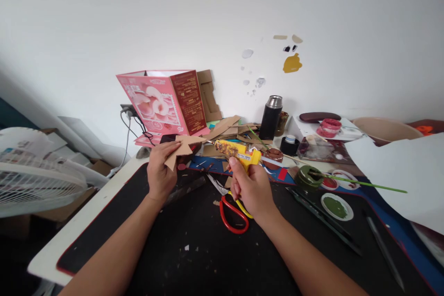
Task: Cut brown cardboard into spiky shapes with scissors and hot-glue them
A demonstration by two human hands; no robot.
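Note:
Between the fingers of my left hand (163, 169) is a small cut piece of cardboard (183, 146) with pointed ends. My right hand (250, 185) grips a yellow hot glue gun (239, 151), its body stained brown near the front. The gun's metal nozzle points left, at or very close to the cardboard's right tip; whether they touch I cannot tell. A clear glue stick protrudes from the rear of the gun. Below the hands, scissors (233, 215) with one red and one yellow handle lie on the black mat (194, 249), blades partly apart.
A pink box (156, 106) stands at the back left beside a white fan (38, 180). Cardboard scraps (225, 126) are heaped behind the hands near a black thermos (271, 118). To the right are a green paint jar (308, 179), a paint lid (337, 207) and a utility knife (324, 219).

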